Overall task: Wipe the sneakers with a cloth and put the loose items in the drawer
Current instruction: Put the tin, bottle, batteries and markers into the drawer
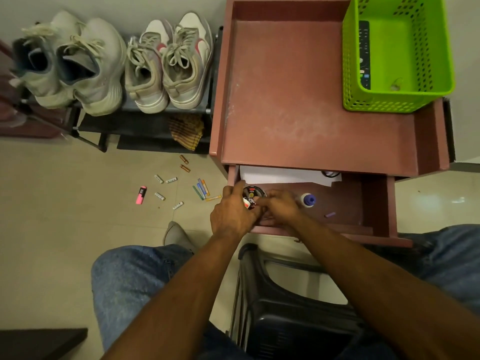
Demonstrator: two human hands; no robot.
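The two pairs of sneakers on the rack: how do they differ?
The left pair of sneakers is bulkier, pale grey-white all over with dark blue-grey linings; the right pair of sneakers is slimmer, white and beige with red marks on the sides. The left pair's soles look ridged at the heel, the right pair's smooth and flat. Both pairs are laced, stand side by side on the same shoe rack, heels toward the camera.

Head-worn view, steeply downward, close.

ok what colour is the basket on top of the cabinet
Bright lime green; the basket with perforated sides shows best in the head view, at the cabinet top's far right corner.
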